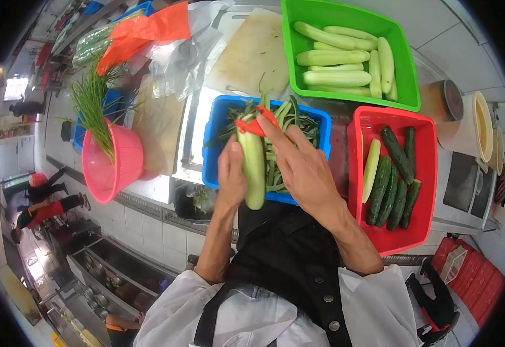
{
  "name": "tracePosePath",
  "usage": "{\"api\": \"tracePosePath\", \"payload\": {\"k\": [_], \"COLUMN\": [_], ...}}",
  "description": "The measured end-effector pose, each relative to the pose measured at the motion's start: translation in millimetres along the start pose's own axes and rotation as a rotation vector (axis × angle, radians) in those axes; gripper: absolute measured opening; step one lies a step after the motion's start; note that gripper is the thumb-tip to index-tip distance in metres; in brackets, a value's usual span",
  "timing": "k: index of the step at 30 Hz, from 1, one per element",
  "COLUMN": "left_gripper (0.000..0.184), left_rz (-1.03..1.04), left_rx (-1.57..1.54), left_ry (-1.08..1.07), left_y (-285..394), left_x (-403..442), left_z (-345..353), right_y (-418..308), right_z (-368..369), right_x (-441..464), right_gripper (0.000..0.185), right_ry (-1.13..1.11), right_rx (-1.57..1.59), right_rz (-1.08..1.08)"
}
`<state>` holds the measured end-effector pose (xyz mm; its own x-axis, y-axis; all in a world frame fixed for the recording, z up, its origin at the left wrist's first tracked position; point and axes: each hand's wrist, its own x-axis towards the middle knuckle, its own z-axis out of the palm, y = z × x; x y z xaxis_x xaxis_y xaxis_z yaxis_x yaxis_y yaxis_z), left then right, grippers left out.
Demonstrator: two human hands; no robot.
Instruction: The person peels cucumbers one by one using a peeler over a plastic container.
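My left hand (231,172) is closed around a partly peeled cucumber (254,173), pale green with a dark strip of skin along its right side. In my right hand (303,168) is a red peeler (251,126), lying across the cucumber's far end. Both are above a blue bin (209,159) with green peelings (298,118) in it. To the right, a red bin (403,234) holds several dark unpeeled cucumbers (384,191) and one pale one (371,170). Several peeled cucumbers (333,58) lie in a green bin (407,87) at the back.
A pink basket (113,173) with long green stalks (96,110) stands at left. Cutting boards (249,55), plastic film (177,58) and an orange bag (142,34) lie beyond. Tubs (466,130) stand at right. Other people (47,211) are in the kitchen.
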<state>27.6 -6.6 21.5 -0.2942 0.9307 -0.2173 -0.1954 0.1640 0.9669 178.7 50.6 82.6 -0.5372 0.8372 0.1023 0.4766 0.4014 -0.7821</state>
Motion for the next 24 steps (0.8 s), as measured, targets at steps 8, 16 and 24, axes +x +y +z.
{"api": "tracePosePath", "payload": {"k": [8, 16, 24], "left_gripper": [0.054, 0.049, 0.054], "left_rz": [0.111, 0.031, 0.14], "left_rx": [-0.519, -0.149, -0.227], "left_ry": [0.467, 0.065, 0.19], "left_y": [-13, -6, 0], "left_x": [44, 19, 30], "left_z": [-34, -8, -30], "right_y": [28, 3, 8], "right_z": [32, -1, 13], "right_x": [-99, 9, -45], "right_gripper": [0.058, 0.06, 0.058], "right_ry": [-0.384, 0.002, -0.371], "right_rx": [-0.167, -0.039, -0.241], "right_rz": [-0.078, 0.008, -0.011]}}
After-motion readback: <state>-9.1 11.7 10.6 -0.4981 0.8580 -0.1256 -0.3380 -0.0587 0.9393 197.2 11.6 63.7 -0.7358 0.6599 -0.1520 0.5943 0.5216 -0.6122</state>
